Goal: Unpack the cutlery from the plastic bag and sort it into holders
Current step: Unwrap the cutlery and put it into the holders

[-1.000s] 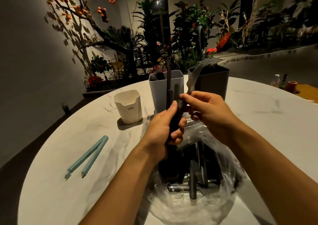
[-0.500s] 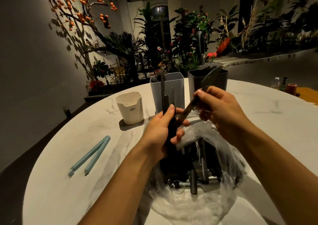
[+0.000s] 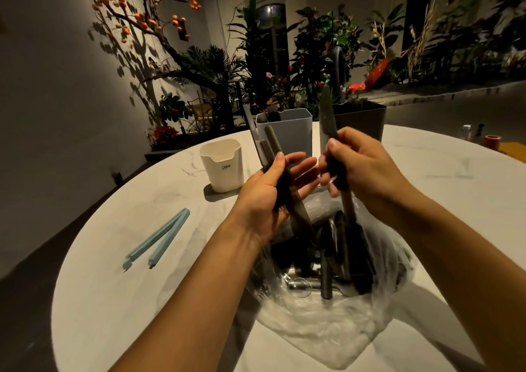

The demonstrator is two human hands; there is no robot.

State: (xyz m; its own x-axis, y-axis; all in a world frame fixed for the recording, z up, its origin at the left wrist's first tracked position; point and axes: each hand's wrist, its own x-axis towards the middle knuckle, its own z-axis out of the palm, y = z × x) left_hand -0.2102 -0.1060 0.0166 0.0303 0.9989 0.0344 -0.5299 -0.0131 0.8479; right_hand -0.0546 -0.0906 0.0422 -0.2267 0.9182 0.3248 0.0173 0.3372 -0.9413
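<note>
I see the left hand (image 3: 269, 192) raised above the clear plastic bag (image 3: 327, 323), thumb pressing a bundle of dark-handled cutlery (image 3: 273, 158) against the palm, fingers extended. The right hand (image 3: 361, 166) grips one dark-handled table knife (image 3: 327, 121), blade up. Left to right: cream plastic holder (image 3: 223, 166), grey rectangular holder (image 3: 287, 132) containing dark utensils, dark square holder (image 3: 361, 118). Remaining cutlery lies in the bag.

Right hand (image 3: 367, 169) has drawn its knife (image 3: 327, 121) clear of the bundle (image 3: 273, 155) and apart to the right; blade swung from tilted to near upright. Left hand (image 3: 264, 195) loosened: fingers now spread, thumb pressing the remaining pieces, which lean left.
</note>
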